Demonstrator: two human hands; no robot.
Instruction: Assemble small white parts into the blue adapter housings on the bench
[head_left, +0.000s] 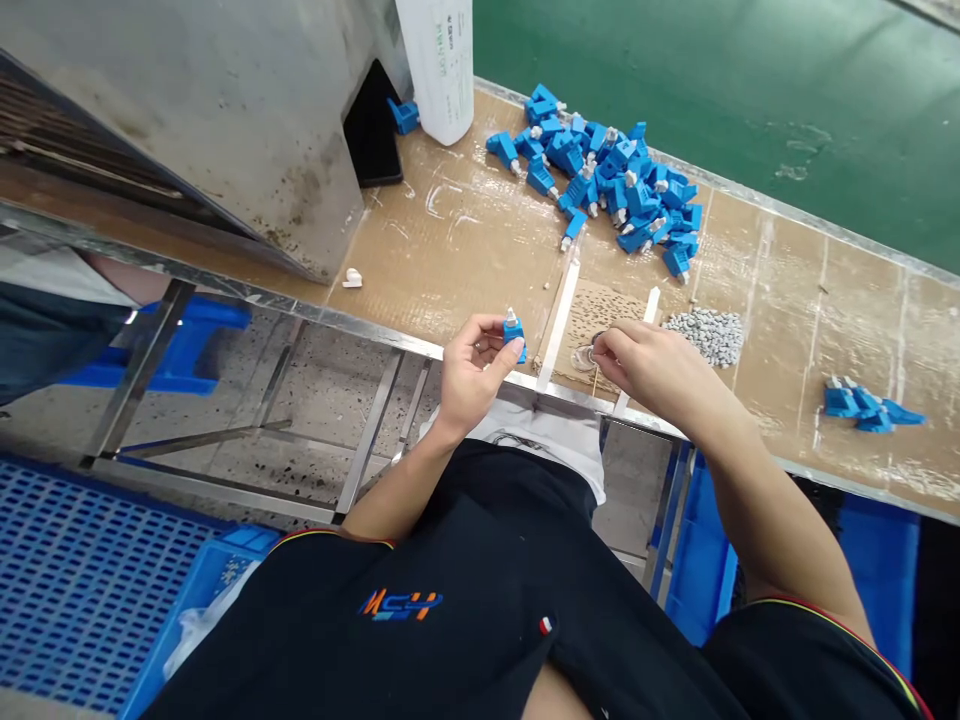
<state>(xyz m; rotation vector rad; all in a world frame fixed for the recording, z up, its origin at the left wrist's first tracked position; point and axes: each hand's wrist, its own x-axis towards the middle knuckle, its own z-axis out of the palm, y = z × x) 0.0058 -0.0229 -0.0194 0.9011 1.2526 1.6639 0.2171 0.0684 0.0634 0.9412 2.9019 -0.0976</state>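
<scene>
My left hand [474, 372] is closed around a small blue plastic part [514, 343] with a white tip pointing up, held above the table's front edge. My right hand [651, 362] is pinched over a piece of spotted cardboard [604, 312], beside a small clear round dish [581, 357]. A thin pale stick [596, 379] shows just below those fingertips; whether they grip it is hidden. Right of this hand lies a pile of small grey pieces [706, 336]. Farther back is a heap of blue parts with white tips [600, 180].
Several more blue parts [870, 405] lie at the right. White strips [559, 325] flank the cardboard. At the back left stand a white bottle [448, 75], a black phone-like slab [373, 135] and a metal box [300, 150]. A white piece [352, 278] lies near the edge. Another person's leg [60, 310] is at left.
</scene>
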